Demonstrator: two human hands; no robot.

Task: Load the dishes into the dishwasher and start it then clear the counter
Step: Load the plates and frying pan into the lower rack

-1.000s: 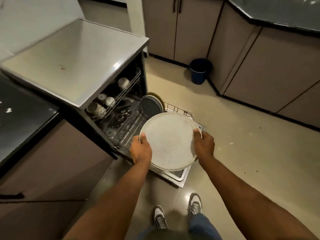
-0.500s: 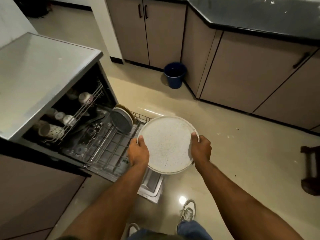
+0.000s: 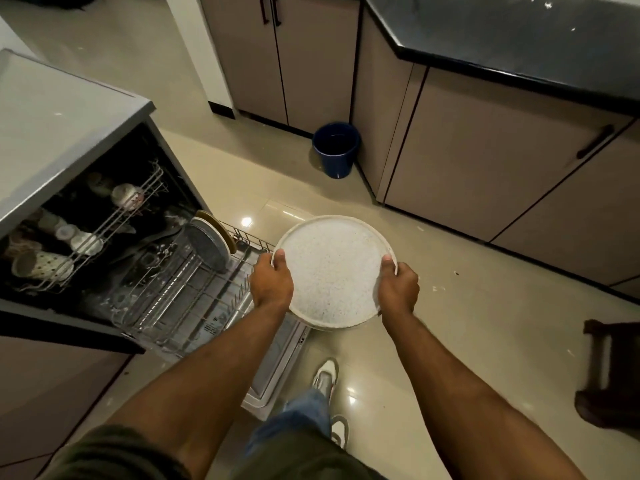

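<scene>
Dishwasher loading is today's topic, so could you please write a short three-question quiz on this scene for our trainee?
1. True or false: the speckled plate already stands in the lower rack.
2. Which holds the plate? A) left hand only B) right hand only C) both hands
3. Fill in: the blue bucket stands on the ____.

Key: 1. False: it is held, mostly over the floor, beside the rack. 2. C, one at each side of the rim. 3. Floor, by the cabinets.
</scene>
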